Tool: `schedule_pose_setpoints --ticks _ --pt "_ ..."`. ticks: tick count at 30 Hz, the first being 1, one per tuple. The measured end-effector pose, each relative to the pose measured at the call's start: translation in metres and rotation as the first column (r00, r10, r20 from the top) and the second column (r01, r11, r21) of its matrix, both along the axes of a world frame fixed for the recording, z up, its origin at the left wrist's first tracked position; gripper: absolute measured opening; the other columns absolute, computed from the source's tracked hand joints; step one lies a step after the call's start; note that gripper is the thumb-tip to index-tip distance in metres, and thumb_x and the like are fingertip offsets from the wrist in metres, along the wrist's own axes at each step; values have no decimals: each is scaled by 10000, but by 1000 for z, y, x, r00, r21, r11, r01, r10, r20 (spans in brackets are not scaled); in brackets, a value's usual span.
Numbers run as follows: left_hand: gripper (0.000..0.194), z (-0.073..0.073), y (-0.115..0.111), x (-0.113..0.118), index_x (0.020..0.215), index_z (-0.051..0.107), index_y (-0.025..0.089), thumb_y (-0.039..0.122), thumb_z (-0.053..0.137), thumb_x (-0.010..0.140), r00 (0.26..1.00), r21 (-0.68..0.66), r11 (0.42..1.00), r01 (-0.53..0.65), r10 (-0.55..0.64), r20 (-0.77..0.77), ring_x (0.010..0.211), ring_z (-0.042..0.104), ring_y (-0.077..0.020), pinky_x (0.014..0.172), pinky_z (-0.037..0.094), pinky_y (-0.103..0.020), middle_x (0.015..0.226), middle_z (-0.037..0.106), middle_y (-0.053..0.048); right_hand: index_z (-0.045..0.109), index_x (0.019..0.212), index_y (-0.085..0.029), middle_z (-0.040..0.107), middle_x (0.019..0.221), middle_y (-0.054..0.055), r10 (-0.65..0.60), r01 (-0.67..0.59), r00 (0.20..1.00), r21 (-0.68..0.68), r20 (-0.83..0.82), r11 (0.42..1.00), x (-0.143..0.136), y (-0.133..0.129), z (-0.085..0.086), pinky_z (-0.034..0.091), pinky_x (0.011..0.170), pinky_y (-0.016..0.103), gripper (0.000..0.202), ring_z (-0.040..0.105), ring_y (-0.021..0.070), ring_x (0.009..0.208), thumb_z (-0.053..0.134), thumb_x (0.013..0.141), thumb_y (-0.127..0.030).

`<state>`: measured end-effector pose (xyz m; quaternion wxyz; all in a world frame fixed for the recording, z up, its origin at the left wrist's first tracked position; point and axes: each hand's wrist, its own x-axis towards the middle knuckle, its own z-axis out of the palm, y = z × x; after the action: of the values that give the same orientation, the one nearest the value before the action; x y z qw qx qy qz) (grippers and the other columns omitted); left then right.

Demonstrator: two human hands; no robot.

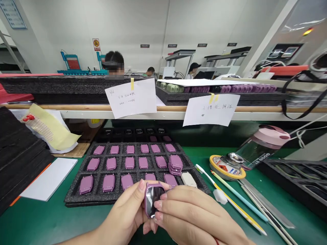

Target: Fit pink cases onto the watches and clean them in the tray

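A purple watch case with a dark glossy face (153, 199) is held between both hands at the bottom centre. My left hand (131, 207) grips its left side, the thumb along the upper left edge. The fingers of my right hand (190, 214) press together on the right part of the face and partly cover it. Just beyond the hands lies a black foam tray (76, 195) with rows of purple cases (109, 182), one per compartment in most places. Several purple cases are stacked (175, 164) at its right, near a cream-coloured case (188, 180).
Toothbrush (230, 197), blue-green stick (240, 196), tape roll (213, 163) and clear bottle (258, 149) lie right. Another foam tray (288, 183) is far right. White paper (49, 178) and stacked black foam (20, 156) stand left. A shelf edge (168, 115) crosses behind; people are beyond.
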<state>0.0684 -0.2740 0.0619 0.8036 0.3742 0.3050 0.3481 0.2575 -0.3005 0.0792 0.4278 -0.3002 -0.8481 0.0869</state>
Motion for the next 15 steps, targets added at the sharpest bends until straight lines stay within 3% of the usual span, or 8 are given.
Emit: schedule_pose_setpoints --ticks 1,3,5,8,11,15 --pt "600 -1 0 -1 1016 717 155 688 718 741 1000 21 1000 -1 1 -14 523 506 -84 484 319 -213 699 576 3 627 1274 -363 801 978 -23 5 -6 1000 56 29 998 -3 1 1 595 808 307 440 749 187 860 694 893 -154" --pt "569 -4 1 -1 1009 690 171 688 688 771 999 76 997 7 -3 -50 520 476 -82 485 299 -216 678 556 18 529 1374 -311 779 948 17 -45 41 998 110 34 993 -9 3 -2 572 756 345 614 714 208 811 802 827 -256" --pt "534 -7 2 -1 963 662 184 690 662 791 996 126 992 24 -14 -86 505 434 -77 478 273 -218 637 508 42 465 1407 -288 732 924 20 -106 106 994 25 -14 994 -14 5 -9 550 721 335 795 666 200 775 878 732 -374" --pt "504 -8 2 -1 885 627 193 685 673 785 993 146 989 21 -4 -117 500 371 -61 485 262 -219 668 513 45 496 1321 -284 696 950 4 -75 64 992 -102 -106 993 -18 8 -17 530 748 299 703 631 176 804 876 730 -284" --pt "532 -3 1 -2 888 630 198 715 663 770 997 51 999 -12 16 -82 536 393 -66 504 279 -209 774 604 8 523 1291 -278 700 1038 16 -15 -5 987 -117 -162 993 -16 11 -15 519 783 295 654 627 168 837 868 738 -221" --pt "540 6 0 -3 899 675 191 719 638 788 999 -54 998 22 -23 -26 560 463 -82 504 294 -199 827 684 -31 551 1269 -270 663 832 -28 -12 -4 991 -121 -132 993 -14 13 -9 504 771 296 649 610 158 763 895 720 -293"
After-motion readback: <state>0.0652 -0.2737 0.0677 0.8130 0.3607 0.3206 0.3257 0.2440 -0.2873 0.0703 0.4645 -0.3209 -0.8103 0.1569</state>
